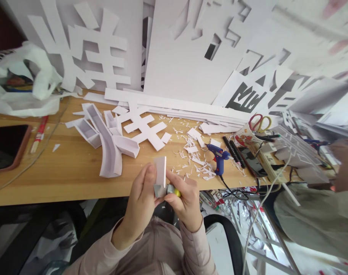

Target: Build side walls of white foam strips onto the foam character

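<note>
Close to the table's front edge, my left hand [141, 196] grips a small white foam board piece [161, 172], held upright between thumb and fingers. My right hand [187, 198] is closed around a utility knife [170, 189] with a yellow part showing; its grey blade lies against the lower end of the piece. Both hands are almost together. Beyond them lie a flat white cut-out character [147, 128] and a built-up white three-dimensional character part [109, 147] with raised walls.
A blue glue gun [219, 156] lies among white scraps [192, 149], near black markers [233, 151] and a floral cup [245, 135] with scissors. At left are a phone [9, 147] and plastic bag [21, 99]. Another person's arm [346, 164] is at right, beside a hanging cable [257, 217].
</note>
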Demonstrator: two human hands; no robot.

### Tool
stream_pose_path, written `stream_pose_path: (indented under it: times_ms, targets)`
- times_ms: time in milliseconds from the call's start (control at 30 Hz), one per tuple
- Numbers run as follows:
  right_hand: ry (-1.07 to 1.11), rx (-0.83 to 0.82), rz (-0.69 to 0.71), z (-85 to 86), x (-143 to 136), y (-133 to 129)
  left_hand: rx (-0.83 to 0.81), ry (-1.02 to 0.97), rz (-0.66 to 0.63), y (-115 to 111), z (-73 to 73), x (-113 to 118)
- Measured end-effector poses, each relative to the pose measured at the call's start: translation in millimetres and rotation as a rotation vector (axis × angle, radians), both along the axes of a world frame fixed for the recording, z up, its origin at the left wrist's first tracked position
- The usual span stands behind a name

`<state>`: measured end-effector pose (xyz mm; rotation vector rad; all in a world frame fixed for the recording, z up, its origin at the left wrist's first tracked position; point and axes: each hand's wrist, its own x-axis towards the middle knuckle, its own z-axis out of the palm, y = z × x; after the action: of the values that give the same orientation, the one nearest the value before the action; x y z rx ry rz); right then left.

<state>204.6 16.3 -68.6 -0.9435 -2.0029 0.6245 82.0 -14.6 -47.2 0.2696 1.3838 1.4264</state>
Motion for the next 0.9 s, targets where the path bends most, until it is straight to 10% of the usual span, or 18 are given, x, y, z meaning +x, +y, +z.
stream_pose_path:
  times_ms: [900]
  targets:
    - [-0.014, -0.004, -0.001, -4.8, 1, 11, 0.214, -0.085, -0.18, 1, 5.1, 1]
